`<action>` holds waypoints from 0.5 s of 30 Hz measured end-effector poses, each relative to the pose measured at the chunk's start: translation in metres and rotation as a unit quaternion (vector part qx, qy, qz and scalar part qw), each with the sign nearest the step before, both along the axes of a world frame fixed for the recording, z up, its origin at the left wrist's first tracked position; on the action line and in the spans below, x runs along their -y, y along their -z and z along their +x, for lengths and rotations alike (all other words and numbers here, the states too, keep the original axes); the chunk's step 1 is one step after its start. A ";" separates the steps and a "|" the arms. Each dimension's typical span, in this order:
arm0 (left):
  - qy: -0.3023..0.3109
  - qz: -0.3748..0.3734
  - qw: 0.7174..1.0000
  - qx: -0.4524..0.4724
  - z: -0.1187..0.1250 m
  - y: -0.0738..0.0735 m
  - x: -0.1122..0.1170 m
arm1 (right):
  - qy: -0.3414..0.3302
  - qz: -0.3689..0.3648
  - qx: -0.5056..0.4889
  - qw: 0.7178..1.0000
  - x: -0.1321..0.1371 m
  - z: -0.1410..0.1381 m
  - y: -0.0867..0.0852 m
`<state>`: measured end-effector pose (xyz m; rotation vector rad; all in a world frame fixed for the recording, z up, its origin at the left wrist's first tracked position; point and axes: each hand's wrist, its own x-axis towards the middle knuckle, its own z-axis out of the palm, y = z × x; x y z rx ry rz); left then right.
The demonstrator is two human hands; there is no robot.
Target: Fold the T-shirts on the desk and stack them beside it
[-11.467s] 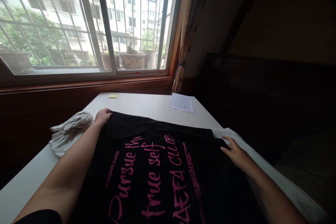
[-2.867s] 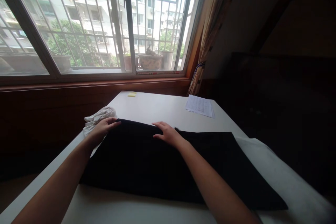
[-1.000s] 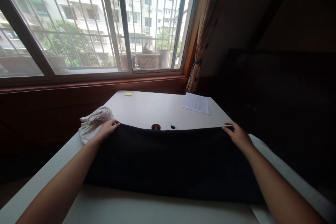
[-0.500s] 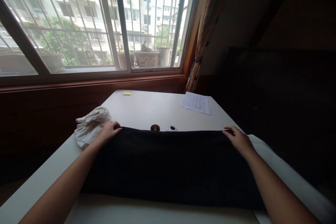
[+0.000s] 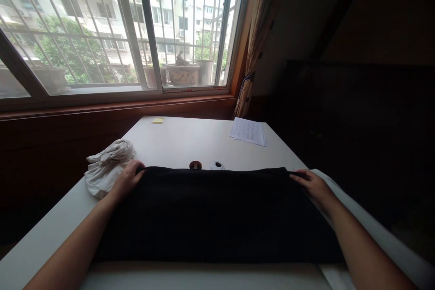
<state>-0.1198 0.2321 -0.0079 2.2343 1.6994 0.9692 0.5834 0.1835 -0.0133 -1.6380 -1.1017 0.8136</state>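
A black garment (image 5: pixel 217 213), folded into a wide band, lies across the white table (image 5: pixel 183 140) in front of me. My left hand (image 5: pixel 127 180) grips its far left corner, fingers curled over the edge. My right hand (image 5: pixel 311 184) pinches the far right corner the same way. The far edge of the garment runs straight between both hands. Just beyond that edge sit two small round objects, a brown one (image 5: pixel 195 165) and a white one (image 5: pixel 216 165).
A crumpled white cloth (image 5: pixel 105 167) lies by my left hand near the table's left edge. A printed sheet of paper (image 5: pixel 248 131) and a yellow sticky note (image 5: pixel 158 120) lie at the far end below the barred window (image 5: pixel 112 27). Right of the table is dark.
Since 2.9 s ago my right hand moved from the garment's middle to its right corner. Over the last second both hands drew the far edge slightly toward me.
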 end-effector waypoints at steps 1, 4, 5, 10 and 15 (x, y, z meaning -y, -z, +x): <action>-0.006 -0.017 1.000 0.002 -0.001 -0.002 -0.002 | 0.003 0.000 0.026 1.000 -0.005 0.000 -0.001; -0.028 -0.078 0.997 0.001 -0.003 -0.010 -0.010 | 0.027 0.004 0.164 0.986 -0.021 -0.003 -0.004; -0.038 -0.094 0.995 0.000 -0.004 -0.013 -0.012 | 0.040 0.007 0.208 0.977 -0.027 -0.005 -0.004; -0.104 -0.119 0.988 0.005 -0.003 -0.015 -0.020 | 0.074 0.004 0.274 0.959 -0.047 -0.016 -0.003; -0.118 -0.112 0.987 0.006 -0.012 -0.017 -0.008 | 0.069 -0.006 0.250 0.966 -0.036 -0.014 -0.010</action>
